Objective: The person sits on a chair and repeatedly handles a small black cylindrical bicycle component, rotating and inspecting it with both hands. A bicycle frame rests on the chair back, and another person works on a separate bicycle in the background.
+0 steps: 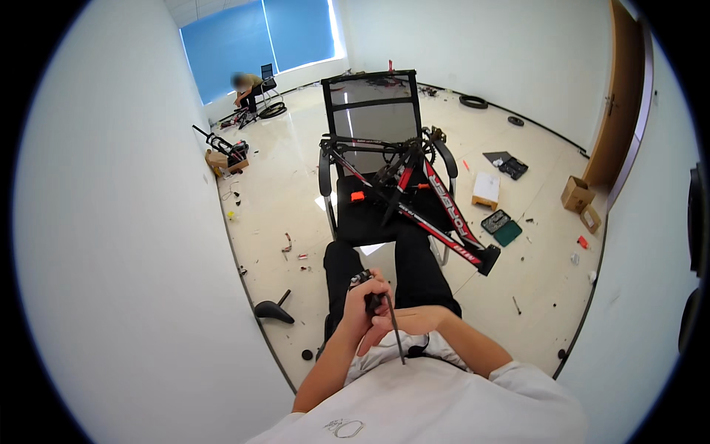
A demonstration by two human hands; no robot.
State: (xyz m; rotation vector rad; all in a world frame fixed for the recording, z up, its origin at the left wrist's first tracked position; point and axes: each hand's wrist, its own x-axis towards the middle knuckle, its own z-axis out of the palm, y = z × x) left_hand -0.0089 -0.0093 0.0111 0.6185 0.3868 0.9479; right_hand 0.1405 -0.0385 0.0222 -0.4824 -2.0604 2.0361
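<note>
Above my lap, my left hand (362, 303) is closed around a small black bicycle part (372, 302) whose exact kind I cannot make out. A thin dark rod or cable (397, 337) slants from it down toward my white shirt. My right hand (390, 323) comes in from the right, its fingertips pinching at the lower side of the same part, partly hidden behind the rod. Beyond my knees, a black and red bicycle frame (445, 203) lies across a black mesh office chair (372, 140). A small orange-red item (358, 196) rests on the seat beside it.
A bicycle saddle (275, 310) lies on the floor at left, near a cardboard box (219, 163) with a fork. At right are an open green tool case (503, 226), a white-topped stool (486, 188) and cardboard boxes (577, 194). Another person (250, 87) sits bent over at the far left.
</note>
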